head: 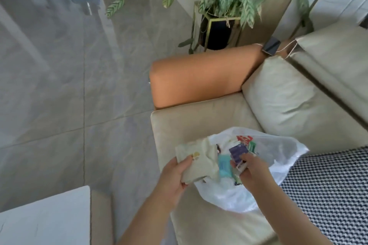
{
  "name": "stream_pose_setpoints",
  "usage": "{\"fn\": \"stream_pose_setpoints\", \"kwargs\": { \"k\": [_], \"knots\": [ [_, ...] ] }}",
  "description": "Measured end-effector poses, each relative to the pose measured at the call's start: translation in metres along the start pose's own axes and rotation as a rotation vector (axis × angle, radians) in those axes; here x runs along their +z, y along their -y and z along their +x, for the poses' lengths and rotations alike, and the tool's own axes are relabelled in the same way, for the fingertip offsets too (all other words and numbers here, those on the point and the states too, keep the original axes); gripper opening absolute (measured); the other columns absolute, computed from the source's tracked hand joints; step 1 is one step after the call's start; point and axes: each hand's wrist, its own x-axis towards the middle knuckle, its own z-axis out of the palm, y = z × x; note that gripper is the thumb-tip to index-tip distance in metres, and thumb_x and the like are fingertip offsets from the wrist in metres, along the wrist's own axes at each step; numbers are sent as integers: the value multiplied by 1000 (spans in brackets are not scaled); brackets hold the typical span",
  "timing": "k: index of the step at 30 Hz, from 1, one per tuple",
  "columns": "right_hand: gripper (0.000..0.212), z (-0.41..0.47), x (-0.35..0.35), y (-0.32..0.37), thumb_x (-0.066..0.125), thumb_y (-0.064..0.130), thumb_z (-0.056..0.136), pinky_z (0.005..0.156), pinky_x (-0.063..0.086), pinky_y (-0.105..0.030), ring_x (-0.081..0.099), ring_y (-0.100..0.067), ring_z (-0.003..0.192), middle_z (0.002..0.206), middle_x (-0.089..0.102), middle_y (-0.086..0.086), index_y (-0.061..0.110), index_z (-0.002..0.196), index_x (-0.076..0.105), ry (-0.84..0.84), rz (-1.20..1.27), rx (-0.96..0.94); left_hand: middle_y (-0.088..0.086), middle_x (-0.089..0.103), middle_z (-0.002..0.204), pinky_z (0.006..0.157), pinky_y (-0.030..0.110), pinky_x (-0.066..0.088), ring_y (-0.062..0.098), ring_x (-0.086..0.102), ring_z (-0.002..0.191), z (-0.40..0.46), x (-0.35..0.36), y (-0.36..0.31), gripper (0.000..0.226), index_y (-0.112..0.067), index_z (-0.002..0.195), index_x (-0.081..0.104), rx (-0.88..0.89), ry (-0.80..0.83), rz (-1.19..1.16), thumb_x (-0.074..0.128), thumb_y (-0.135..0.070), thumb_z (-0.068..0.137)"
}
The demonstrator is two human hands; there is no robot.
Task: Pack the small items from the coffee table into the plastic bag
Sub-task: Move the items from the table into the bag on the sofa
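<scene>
A white plastic bag [278, 157] lies open on the beige sofa seat [191, 123]. Inside it I see a light blue packet [224, 167] and red and green packets [248, 142]. My left hand [175, 177] grips a cream soft pack [199, 163] at the bag's left rim. My right hand [253, 171] pinches a small purple packet [238, 152] together with other thin packets, over the bag's mouth.
A white coffee table corner [45, 217] shows at lower left. An orange sofa armrest [199, 77], a beige cushion [294, 101] and a black-and-white houndstooth cloth [334, 191] surround the bag. A potted plant [229, 6] stands behind; a phone [271, 45] lies on the armrest.
</scene>
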Motion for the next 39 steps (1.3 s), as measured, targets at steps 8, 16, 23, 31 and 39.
{"fn": "stream_pose_setpoints", "kwargs": {
  "k": [8, 16, 23, 31, 39],
  "knots": [
    [17, 89, -48, 38, 46, -8, 88, 60, 38, -29, 49, -23, 65, 74, 56, -14, 2, 92, 58, -162, -550, -82, 10, 62, 121, 99, 49, 47, 31, 58, 112, 76, 79, 64, 43, -13, 130, 51, -96, -204, 292, 61, -10, 89],
    [15, 121, -61, 19, 56, 25, 90, 68, 43, -28, 60, -23, 84, 91, 63, -3, 17, 102, 55, -17, -1353, -260, 12, 54, 127, 95, 43, 51, 31, 55, 111, 130, 96, 101, 58, -17, 138, 37, -143, -341, 522, 54, 1, 86],
    [26, 121, -77, 25, 59, 16, 83, 75, 48, -31, 58, -19, 83, 88, 62, 2, 16, 108, 55, 31, -1443, -272, -4, 58, 108, 77, 26, 51, 16, 56, 97, 110, 92, 99, 50, -23, 131, 43, -153, -238, 664, 65, -14, 86],
    [40, 79, -60, 16, 57, 18, 88, 86, 51, -33, 61, -22, 103, 117, 63, -3, 18, 127, 49, 148, -1555, -376, 7, 61, 109, 82, 27, 49, 20, 60, 93, 66, 82, 84, 48, -13, 131, 47, -205, -279, 640, 64, -14, 86],
    [24, 9, -13, -58, 45, 29, 91, 80, 43, -26, 60, -20, 104, 112, 64, 1, 23, 111, 58, 488, -1816, -409, 10, 63, 102, 78, 26, 50, 24, 62, 92, -7, 14, 75, 17, -13, 103, 63, -150, -340, 769, 56, -11, 89]
  ]
}}
